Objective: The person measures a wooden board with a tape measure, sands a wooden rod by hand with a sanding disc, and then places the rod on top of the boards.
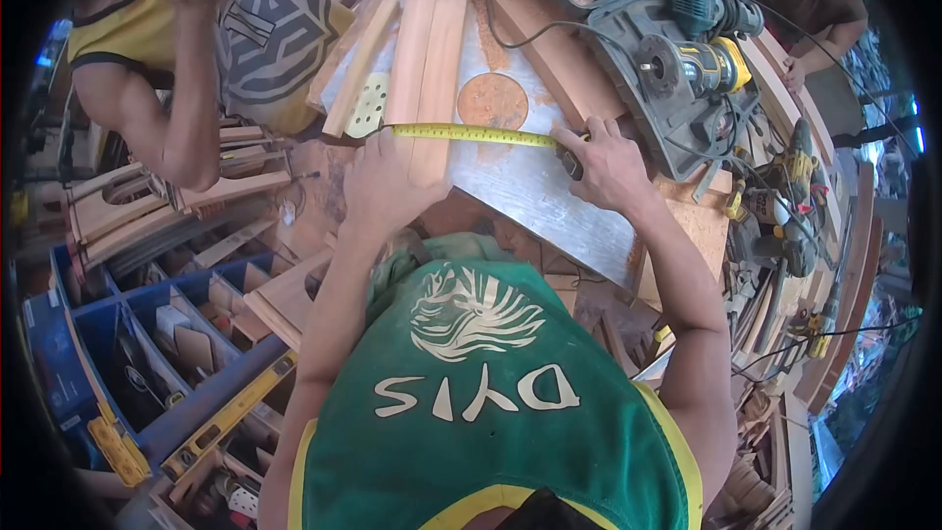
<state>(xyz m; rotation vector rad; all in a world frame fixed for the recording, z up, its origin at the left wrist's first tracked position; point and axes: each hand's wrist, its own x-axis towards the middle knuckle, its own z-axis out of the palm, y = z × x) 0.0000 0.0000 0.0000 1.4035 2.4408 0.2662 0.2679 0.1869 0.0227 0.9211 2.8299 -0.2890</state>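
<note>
A yellow tape measure (471,134) is drawn out across long reddish wooden boards (432,49) lying side by side on a grey metal plate (535,191). My left hand (383,182) has its fingers closed at the tape's left end, at the boards' near end. Around the dark tape case, mostly hidden by the fingers, my right hand (603,167) is closed over the plate's right side. Just beyond the blade, a round orange-brown insert (493,101) sits in the plate. A pale perforated piece (369,103) lies left of the boards.
Another person (275,39) stands at the left, forearm raised; a second person (810,5) is at the upper right. Power tools, including a yellow-black router (721,66) and a drill (800,167), lie to the right. A blue divided box (147,304) and a yellow spirit level (231,412) lie lower left.
</note>
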